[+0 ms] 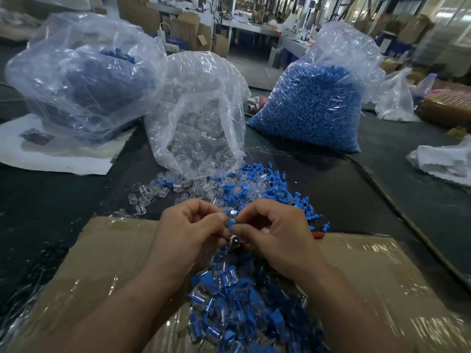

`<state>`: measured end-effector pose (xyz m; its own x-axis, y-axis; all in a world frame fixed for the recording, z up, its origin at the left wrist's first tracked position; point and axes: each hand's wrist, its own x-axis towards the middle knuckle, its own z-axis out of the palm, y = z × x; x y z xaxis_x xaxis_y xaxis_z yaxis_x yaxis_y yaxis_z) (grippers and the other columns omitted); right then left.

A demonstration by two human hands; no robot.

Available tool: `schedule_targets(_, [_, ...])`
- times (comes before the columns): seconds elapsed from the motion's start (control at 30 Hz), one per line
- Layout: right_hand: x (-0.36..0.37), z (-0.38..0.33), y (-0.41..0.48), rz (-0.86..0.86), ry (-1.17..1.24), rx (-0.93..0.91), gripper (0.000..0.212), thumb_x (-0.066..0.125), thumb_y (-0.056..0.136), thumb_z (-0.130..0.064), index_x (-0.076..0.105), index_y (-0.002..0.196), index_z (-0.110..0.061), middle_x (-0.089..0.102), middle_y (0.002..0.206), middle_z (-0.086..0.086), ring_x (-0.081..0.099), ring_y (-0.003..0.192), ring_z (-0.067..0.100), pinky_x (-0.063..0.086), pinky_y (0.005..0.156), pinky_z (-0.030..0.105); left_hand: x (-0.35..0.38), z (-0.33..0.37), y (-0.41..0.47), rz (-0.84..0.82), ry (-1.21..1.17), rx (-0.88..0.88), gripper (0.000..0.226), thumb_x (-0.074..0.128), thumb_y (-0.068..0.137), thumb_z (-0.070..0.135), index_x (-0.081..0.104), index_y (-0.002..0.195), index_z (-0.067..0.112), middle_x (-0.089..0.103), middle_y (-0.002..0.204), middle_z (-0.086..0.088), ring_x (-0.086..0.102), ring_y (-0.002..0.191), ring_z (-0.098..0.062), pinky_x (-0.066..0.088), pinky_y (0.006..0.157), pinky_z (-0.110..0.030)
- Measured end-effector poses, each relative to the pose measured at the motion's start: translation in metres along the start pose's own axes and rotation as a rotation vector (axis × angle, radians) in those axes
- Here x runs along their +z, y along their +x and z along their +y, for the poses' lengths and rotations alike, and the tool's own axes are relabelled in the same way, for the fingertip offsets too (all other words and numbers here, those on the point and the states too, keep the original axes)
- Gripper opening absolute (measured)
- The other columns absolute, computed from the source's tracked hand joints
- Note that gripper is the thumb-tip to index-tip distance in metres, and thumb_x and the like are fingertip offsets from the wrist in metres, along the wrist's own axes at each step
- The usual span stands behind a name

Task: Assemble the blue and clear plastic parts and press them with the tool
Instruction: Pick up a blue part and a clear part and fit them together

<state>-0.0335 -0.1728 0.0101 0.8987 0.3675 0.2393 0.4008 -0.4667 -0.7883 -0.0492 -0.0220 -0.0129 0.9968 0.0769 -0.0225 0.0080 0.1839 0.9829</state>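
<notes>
My left hand and my right hand meet over the near edge of the table. Between their fingertips sit a small clear cap and a blue part; the left fingers pinch the clear cap and the right fingers pinch the blue part, the two pieces touching. Below the hands a metal tool with a red handle lies mostly hidden. A heap of joined blue-and-clear pieces lies on the cardboard sheet. Loose clear caps and loose blue parts are scattered beyond.
An open bag of clear caps stands at centre, spilling toward me. A full bag of blue parts is at the right and another bag of blue pieces at the left. White bags lie far right.
</notes>
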Motion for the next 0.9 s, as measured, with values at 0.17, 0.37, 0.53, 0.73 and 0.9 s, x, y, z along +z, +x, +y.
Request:
schedule_targets(0.17, [-0.0076,0.0045,0.0034,0.058,-0.129,-0.008,0.022,0.058,0.088,-0.018,0.063,0.109,-0.022,0.05,0.081,-0.016,0.046,0.08,-0.014,0.036,0.073,0.002,-0.0038,0.0026,0.0021,0.085,0.046,0.016,0.021,0.066,0.072,-0.008,0.054,0.061,0.005,0.069,0.066,-0.008,0.063,0.052,-0.02,0.051,0.047,-0.03])
schedule_targets(0.37, [-0.0078,0.0053,0.003,0.013,-0.146,0.013,0.016,0.061,0.086,-0.019,0.057,0.091,-0.034,0.053,0.085,-0.02,0.048,0.084,-0.013,0.038,0.074,0.004,-0.0044,0.0028,0.0027,0.06,0.086,0.028,0.041,0.07,0.068,-0.009,0.06,0.092,0.024,0.069,0.071,0.002,0.064,0.057,-0.013,0.052,0.05,-0.02])
schedule_targets(0.53, [-0.0086,0.0026,0.0009,0.046,-0.018,0.044,0.022,0.07,0.08,-0.015,0.059,0.075,-0.033,0.061,0.072,-0.009,0.057,0.069,0.001,0.046,0.065,0.012,-0.0021,0.0064,-0.0023,0.016,0.166,0.046,0.027,0.074,0.05,0.017,0.071,0.074,0.031,0.069,0.071,0.004,0.064,0.06,-0.007,0.051,0.053,-0.017])
schedule_targets(0.73, [-0.0092,0.0014,0.0003,0.118,-0.037,0.017,0.022,0.075,0.072,-0.018,0.063,0.066,-0.036,0.057,0.069,-0.009,0.052,0.065,0.0,0.044,0.062,0.012,0.0007,0.0098,-0.0043,0.066,0.007,0.087,0.017,0.063,0.064,0.019,0.07,0.079,0.016,0.069,0.067,-0.004,0.064,0.055,-0.011,0.049,0.049,-0.015])
schedule_targets(0.9, [-0.0106,0.0014,-0.0008,0.128,0.104,0.031,0.017,0.073,0.076,-0.013,0.068,0.073,-0.029,0.067,0.073,-0.012,0.06,0.062,0.0,0.046,0.058,0.012,-0.0011,0.0055,-0.0001,0.044,-0.001,0.067,0.028,0.061,0.074,-0.006,0.065,0.091,0.017,0.07,0.072,0.0,0.068,0.063,-0.014,0.052,0.056,-0.015])
